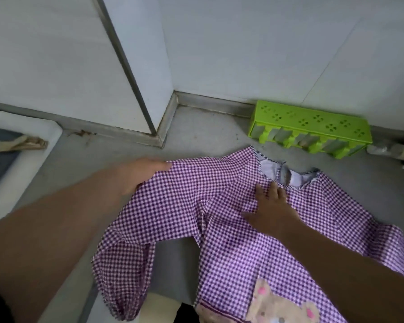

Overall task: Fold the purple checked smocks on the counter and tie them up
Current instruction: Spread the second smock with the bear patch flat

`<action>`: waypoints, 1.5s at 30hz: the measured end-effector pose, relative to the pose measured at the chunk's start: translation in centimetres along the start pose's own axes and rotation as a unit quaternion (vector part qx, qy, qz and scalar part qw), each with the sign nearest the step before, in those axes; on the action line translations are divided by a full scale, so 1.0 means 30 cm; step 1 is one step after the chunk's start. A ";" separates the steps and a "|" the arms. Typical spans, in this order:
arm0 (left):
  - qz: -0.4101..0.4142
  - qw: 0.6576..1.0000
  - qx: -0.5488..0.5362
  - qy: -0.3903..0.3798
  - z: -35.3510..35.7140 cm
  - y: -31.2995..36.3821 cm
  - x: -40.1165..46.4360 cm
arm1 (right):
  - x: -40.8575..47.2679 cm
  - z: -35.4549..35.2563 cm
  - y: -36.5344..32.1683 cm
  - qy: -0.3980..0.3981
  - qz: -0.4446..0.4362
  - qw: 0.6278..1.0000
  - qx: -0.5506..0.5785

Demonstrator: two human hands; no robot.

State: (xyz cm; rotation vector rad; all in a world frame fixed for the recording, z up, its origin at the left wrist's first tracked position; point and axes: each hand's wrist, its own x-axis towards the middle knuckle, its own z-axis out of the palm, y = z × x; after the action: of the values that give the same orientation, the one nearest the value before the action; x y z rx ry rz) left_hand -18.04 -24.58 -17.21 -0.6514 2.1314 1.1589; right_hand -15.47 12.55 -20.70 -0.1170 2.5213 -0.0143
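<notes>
L hand [142,174] grips the purple smock [219,217] by its shoulder w/ fingers curled, R hand [269,212] lies flat on it, fingers spread.

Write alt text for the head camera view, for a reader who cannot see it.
A purple checked smock lies spread on a grey counter; the left hand grips its left shoulder and the right hand presses flat below the neckline. A bear patch shows near the hem, and a green perforated rack stands against the wall.
</notes>
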 end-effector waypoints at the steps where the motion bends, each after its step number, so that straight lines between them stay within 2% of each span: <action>1: 0.003 1.000 -0.007 -0.007 -0.002 0.020 -0.023 | 0.000 0.001 -0.013 -0.015 0.005 1.000 -0.005; 3: -0.032 0.997 -0.028 -0.065 -0.015 0.047 -0.070 | 0.006 0.006 -0.037 -0.016 0.010 0.999 -0.029; 5: -0.055 0.991 -0.005 -0.124 -0.045 0.039 -0.101 | 0.037 -0.015 -0.038 -0.029 0.029 0.999 -0.028; 8: -0.061 0.976 0.146 -0.149 -0.114 0.009 -0.102 | 0.065 -0.051 -0.033 -0.034 0.030 0.999 -0.022; 11: -0.050 0.942 0.324 -0.070 -0.207 -0.020 -0.074 | 0.082 -0.061 -0.036 -0.041 0.027 0.998 -0.025; 14: -0.049 0.910 0.402 0.085 -0.278 -0.047 -0.036 | 0.083 -0.070 -0.031 -0.046 0.033 0.998 -0.027; 16: -0.062 0.860 0.487 0.140 -0.308 -0.064 -0.043 | 0.084 -0.072 -0.041 -0.051 0.034 0.998 -0.032; 18: -0.073 0.805 0.569 0.154 -0.310 -0.086 -0.045 | 0.089 -0.073 -0.044 -0.054 0.035 0.997 -0.031; 20: -0.020 0.782 0.590 0.198 -0.273 -0.095 -0.051 | 0.088 -0.075 -0.043 -0.056 0.035 0.997 -0.036; 22: 0.140 0.775 0.568 0.241 -0.212 -0.096 -0.076 | 0.088 -0.073 -0.041 -0.055 0.033 0.997 -0.039; 23: 0.234 0.770 0.553 0.214 -0.171 -0.094 -0.098 | 0.089 -0.070 -0.040 -0.055 0.031 0.997 -0.038; 24: 0.302 0.764 0.552 0.146 -0.123 -0.100 -0.113 | 0.090 -0.068 -0.037 -0.053 0.031 0.997 -0.037; 25: 0.338 0.753 0.562 0.065 -0.070 -0.111 -0.124 | 0.092 -0.066 -0.033 -0.052 0.031 0.998 -0.035; 26: 0.338 0.740 0.582 -0.003 -0.019 -0.127 -0.133 | 0.092 -0.065 -0.031 -0.052 0.033 0.998 -0.035; 27: 0.323 0.733 0.597 -0.040 0.019 -0.149 -0.135 | 0.092 -0.063 -0.033 -0.051 0.034 0.997 -0.035; 30: 0.280 0.753 0.595 -0.015 0.072 -0.219 -0.117 | 0.093 -0.060 -0.032 -0.049 0.037 0.997 -0.037; 32: 0.238 0.754 0.612 0.015 0.060 -0.257 -0.113 | 0.090 -0.061 -0.031 -0.049 0.037 0.997 -0.035; 38: 0.023 0.781 0.618 0.091 -0.025 -0.263 -0.135 | 0.080 -0.063 -0.030 -0.030 0.037 0.998 -0.029; 39: 0.039 0.780 0.616 0.103 -0.022 -0.251 -0.140 | 0.076 -0.060 -0.025 -0.024 0.035 0.999 -0.020; 41: 0.183 0.789 0.576 0.109 0.030 -0.213 -0.150 | 0.065 -0.054 -0.017 -0.002 0.016 1.000 0.008; 43: 0.321 0.777 0.539 0.044 0.142 -0.169 -0.171 | 0.049 -0.047 -0.016 0.035 -0.008 0.999 0.028; 45: 0.338 0.749 0.570 -0.016 0.255 -0.146 -0.172 | 0.009 -0.036 -0.020 0.104 0.002 0.994 0.018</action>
State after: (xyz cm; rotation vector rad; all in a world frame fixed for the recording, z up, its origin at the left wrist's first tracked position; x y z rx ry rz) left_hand -9.40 -19.49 -19.20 0.7445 2.5552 -0.0639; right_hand -16.26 11.92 -19.94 -0.1002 2.7274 -0.0731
